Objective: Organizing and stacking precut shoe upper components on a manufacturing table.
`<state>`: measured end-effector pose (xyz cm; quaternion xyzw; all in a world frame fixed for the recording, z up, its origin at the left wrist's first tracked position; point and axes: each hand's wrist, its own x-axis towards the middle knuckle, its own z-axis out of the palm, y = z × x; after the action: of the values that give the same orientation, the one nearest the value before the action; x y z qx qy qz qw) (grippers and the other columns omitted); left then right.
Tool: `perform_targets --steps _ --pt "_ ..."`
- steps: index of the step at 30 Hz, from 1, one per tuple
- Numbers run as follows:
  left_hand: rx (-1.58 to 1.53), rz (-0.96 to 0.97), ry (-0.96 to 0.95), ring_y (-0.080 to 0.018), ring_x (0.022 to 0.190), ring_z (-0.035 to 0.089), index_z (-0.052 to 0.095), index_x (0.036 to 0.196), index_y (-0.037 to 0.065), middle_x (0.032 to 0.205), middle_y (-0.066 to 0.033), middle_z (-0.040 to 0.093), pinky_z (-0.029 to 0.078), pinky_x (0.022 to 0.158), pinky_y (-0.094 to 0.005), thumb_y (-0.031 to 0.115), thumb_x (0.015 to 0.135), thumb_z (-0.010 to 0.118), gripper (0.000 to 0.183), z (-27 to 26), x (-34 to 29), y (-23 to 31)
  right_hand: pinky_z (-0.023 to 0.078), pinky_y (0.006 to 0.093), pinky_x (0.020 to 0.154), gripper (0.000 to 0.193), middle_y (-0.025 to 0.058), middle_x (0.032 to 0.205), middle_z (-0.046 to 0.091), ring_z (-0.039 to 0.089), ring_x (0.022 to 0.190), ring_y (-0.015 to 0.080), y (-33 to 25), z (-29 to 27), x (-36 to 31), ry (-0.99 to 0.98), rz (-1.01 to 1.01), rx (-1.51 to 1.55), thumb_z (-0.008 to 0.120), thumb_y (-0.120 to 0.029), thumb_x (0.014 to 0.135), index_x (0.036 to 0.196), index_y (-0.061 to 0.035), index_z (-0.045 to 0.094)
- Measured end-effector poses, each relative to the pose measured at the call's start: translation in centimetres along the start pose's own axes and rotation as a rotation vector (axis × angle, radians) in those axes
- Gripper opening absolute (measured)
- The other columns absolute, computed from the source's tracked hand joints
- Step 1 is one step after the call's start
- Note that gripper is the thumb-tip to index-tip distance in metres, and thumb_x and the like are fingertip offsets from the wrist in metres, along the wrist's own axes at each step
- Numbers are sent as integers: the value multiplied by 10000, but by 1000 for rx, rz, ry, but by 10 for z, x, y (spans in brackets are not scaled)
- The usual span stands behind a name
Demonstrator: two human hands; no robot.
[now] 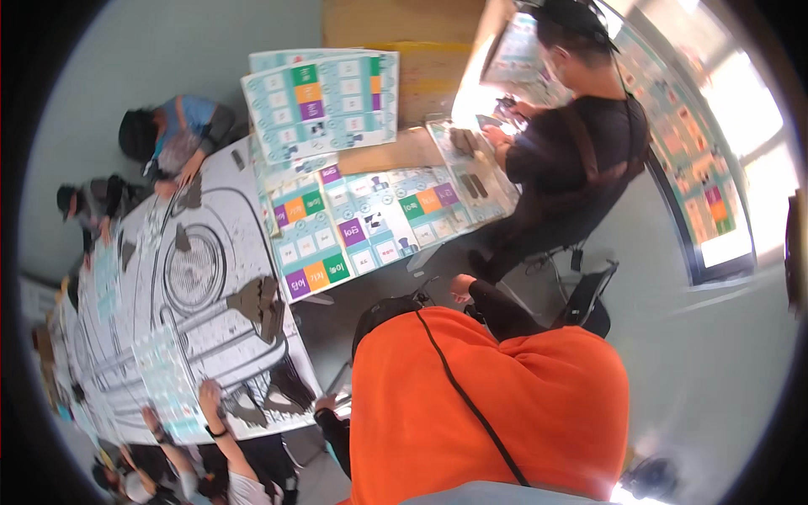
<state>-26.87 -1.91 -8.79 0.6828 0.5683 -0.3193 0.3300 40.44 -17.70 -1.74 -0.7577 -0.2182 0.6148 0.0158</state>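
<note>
Neither my left hand nor my right hand shows. Directly before me a person in an orange top bends away, a black cord running down the back. That person's right hand is held out by the far table's front side. To the left, a large line drawing covers a long table. Dark grey cut-out pieces lie on its near end. Two bare forearms of someone else reach over its lower edge, one hand near a pale printed sheet.
Colourful printed boards are stacked on the far table. A person in black works there, hands beside a bright glare. People lean over the long table's far side. A black chair and a large display board are at right.
</note>
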Motion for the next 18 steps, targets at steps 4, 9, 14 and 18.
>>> perform_targets --steps 4,9,14,18 --pt "648 876 1075 -397 1095 539 486 1055 32 1183 -203 551 465 931 -520 110 803 599 287 -278 -33 -206 552 309 631 340 57 819 722 694 791 174 5 3 -10 44 -16 -13 448 -272 942 886 -62 710" --pt "789 757 1358 -392 1034 555 431 1097 -1 1215 -216 523 495 860 -479 135 940 491 216 -287 -17 -194 457 321 451 347 98 690 661 583 514 188 14 12 -33 68 29 105 479 -302 899 765 -25 640" --pt "722 613 1371 -326 878 611 511 1047 26 1048 -208 592 518 775 -460 219 926 538 229 -249 -25 -178 566 295 568 307 55 764 712 690 676 165 24 25 -57 95 90 152 487 -222 899 788 -37 705" --pt "457 385 975 -296 808 603 537 1000 36 960 -191 592 516 732 -447 245 919 547 224 -147 -14 -72 562 292 563 276 52 785 714 689 683 163 34 25 -59 68 109 122 508 -213 890 801 -31 695"
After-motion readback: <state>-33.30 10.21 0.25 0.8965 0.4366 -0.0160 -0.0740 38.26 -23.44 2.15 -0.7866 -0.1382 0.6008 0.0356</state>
